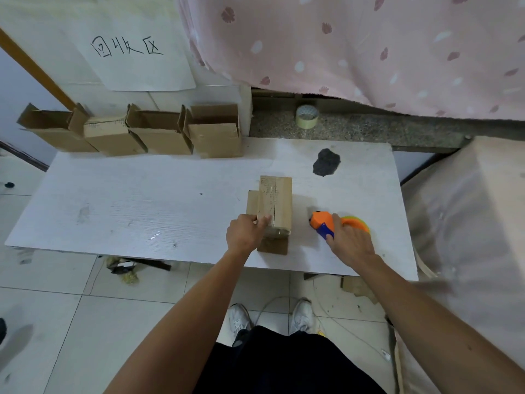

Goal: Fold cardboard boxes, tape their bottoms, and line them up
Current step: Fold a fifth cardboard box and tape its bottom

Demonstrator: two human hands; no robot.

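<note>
A small cardboard box [277, 203] stands upside down on the white table [136, 206], a strip of clear tape along its bottom seam and its flaps spread beneath. My left hand [245, 233] grips the box's near left edge, fingers on the taped top. My right hand [350, 241] holds an orange tape dispenser [322, 221] with a blue handle, resting on the table to the right of the box. Several folded boxes [167, 132] stand in a row along the table's far left edge, open side up.
A spare roll of clear tape [306, 115] sits on the stone ledge behind the table. A dark patch [326, 162] marks the tabletop beyond the box. A pink curtain hangs at the back; a covered bulk stands to the right. Cardboard scraps lie on the tiled floor.
</note>
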